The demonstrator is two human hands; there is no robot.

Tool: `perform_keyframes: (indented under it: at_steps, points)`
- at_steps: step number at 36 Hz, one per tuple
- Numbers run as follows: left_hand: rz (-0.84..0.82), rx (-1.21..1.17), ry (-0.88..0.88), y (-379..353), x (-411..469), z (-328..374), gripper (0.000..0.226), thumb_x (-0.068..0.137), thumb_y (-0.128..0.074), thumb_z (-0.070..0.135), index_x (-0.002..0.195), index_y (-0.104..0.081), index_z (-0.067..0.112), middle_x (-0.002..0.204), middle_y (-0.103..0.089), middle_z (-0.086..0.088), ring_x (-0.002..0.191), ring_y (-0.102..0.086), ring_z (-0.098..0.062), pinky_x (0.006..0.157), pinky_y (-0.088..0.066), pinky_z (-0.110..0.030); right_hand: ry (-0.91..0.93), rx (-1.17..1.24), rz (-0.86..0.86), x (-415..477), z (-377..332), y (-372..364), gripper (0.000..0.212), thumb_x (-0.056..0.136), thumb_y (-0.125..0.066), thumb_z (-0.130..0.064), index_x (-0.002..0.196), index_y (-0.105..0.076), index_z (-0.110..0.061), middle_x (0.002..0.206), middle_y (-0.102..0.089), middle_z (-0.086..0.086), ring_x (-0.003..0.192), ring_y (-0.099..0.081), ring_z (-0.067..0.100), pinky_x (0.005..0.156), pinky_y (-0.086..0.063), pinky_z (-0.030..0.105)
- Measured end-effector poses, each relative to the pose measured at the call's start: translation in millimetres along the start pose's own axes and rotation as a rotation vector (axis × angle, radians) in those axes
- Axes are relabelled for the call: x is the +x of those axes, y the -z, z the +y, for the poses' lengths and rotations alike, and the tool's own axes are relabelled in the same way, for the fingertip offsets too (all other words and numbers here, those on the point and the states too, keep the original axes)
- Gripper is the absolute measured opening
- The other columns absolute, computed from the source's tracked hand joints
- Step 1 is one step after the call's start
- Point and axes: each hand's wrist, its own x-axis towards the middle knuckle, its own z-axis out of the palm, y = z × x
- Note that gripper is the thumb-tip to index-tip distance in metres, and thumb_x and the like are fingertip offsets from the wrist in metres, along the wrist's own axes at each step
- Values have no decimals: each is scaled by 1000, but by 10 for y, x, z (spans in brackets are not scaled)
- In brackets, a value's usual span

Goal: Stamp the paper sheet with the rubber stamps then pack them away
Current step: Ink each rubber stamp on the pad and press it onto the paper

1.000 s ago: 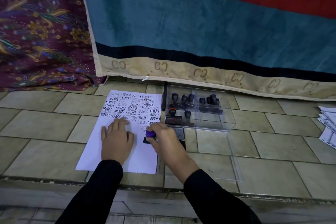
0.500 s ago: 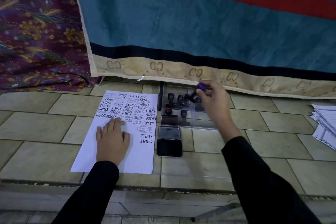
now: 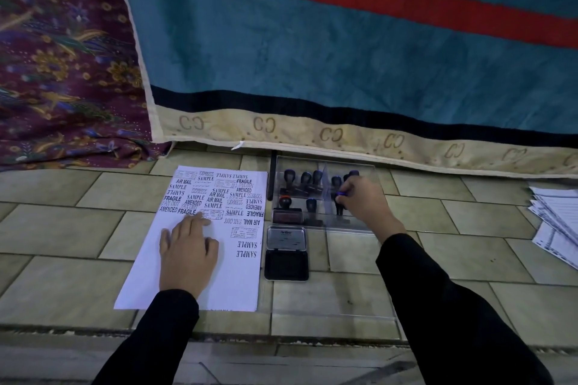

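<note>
Bottom of the frame: two black sleeves, reaching up from the lower edge over the tiled floor [image 3: 62,228].

Lower left: left hand [image 3: 187,255] flat on the paper sheet [image 3: 225,284], fingers straight and slightly spread, fingertips at the lowest stamped words. Upper half of the sheet crowded with black imprints such as SAMPLE, FRAGILE, AIR MAIL; lower half blank.

Just right of the sheet: open ink pad [image 3: 286,261], black pad nearer, silver lid tipped back beyond it.

Lower centre, right of the pad: clear flat lid [image 3: 331,312] on the tiles.

Centre right: right hand [image 3: 364,201] inside the clear box [image 3: 325,162], fingers curled round the handle of the purple-topped stamp [image 3: 339,208], upright, right of the box's clear divider. Whether its base touches the box floor, impossible to tell.

Left of the divider: orange-topped stamp [image 3: 285,201] at the front, a row of dark stamps [image 3: 305,180] behind.

Between sheet and box: thin black rod [image 3: 272,178].

Right edge: loose stack of printed papers [image 3: 553,219].

Top: blue blanket [image 3: 344,56] with a red stripe; upper left, purple floral cloth [image 3: 62,72].
</note>
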Motion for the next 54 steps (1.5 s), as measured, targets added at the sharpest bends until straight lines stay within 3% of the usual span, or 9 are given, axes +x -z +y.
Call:
perform_keyframes:
  at_steps: [10, 19, 26, 31, 41, 46, 49, 51, 54]
  points:
    - [-2, -2, 3, -2, -1, 11, 29, 83, -53, 12, 112, -54, 17, 133, -53, 0, 125, -45, -22, 114, -15, -49, -21, -92, -75, -6, 41, -107, 20, 80, -69, -12, 99, -64, -9, 105, -67, 14, 102, -59, 31, 88, -47, 33]
    - [-23, -16, 18, 9, 4, 4, 32, 84, -52, 12, 115, -54, 17, 135, -51, 0, 128, -43, -21, 115, -13, -49, 200, -193, 39, 15, -196, -95, 17, 85, -52, -4, 87, -68, -7, 88, -68, 12, 86, -64, 29, 70, -52, 33]
    - [-31, -23, 8, 31, 5, 7, 32, 84, -51, 12, 115, -52, 19, 133, -51, 1, 126, -44, -21, 116, -12, -50, 393, -650, -17, -18, -417, -303, 26, 88, -48, -7, 113, -54, -6, 106, -59, 20, 97, -59, 36, 73, -46, 39]
    - [-29, -44, 11, 45, 2, 12, 34, 83, -51, 10, 116, -52, 18, 134, -52, 1, 127, -43, -20, 116, -13, -50, 416, -785, -47, 27, -439, -350, 18, 90, -52, -15, 104, -60, -6, 102, -65, 18, 97, -59, 34, 82, -46, 41]
    - [-45, -198, 77, 121, 9, 14, 43, 84, -50, 8, 123, -49, 26, 136, -50, 7, 131, -37, -14, 117, -3, -38, 342, -381, -43, 54, -366, -220, 15, 83, -65, -17, 97, -60, -14, 101, -66, 8, 95, -61, 29, 85, -45, 37]
    - [-91, -528, 262, 261, 88, 61, 38, 92, -45, 10, 126, -51, 25, 94, -53, 12, 120, -39, -21, 118, -3, -36, 325, -31, 2, -25, -306, -116, 26, 83, -65, -13, 109, -61, -13, 110, -57, 8, 89, -60, 20, 81, -49, 25]
    - [-143, -648, 329, 266, 123, -5, 37, 89, -49, 28, 126, -50, 33, 128, -50, 8, 138, -22, -25, 118, -9, -44, 375, 90, 67, -221, -330, -40, 27, 83, -67, -13, 110, -63, -13, 111, -52, 5, 83, -58, 13, 83, -51, 21]
    - [-134, -632, 274, 263, 141, -15, 37, 83, -48, 38, 120, -50, 38, 136, -49, 6, 134, -33, -24, 116, -17, -50, 410, 150, 62, -386, -360, -3, 27, 83, -67, -12, 110, -63, -13, 109, -52, 2, 78, -58, 6, 78, -49, 8]
    - [-40, -435, 55, 244, 104, 95, 28, 91, -55, 26, 119, -50, 29, 140, -48, 2, 136, -33, -18, 117, -11, -52, 447, 191, 32, -624, -396, -23, 27, 84, -66, -12, 111, -64, -13, 105, -56, -3, 74, -56, -4, 75, -44, -3]
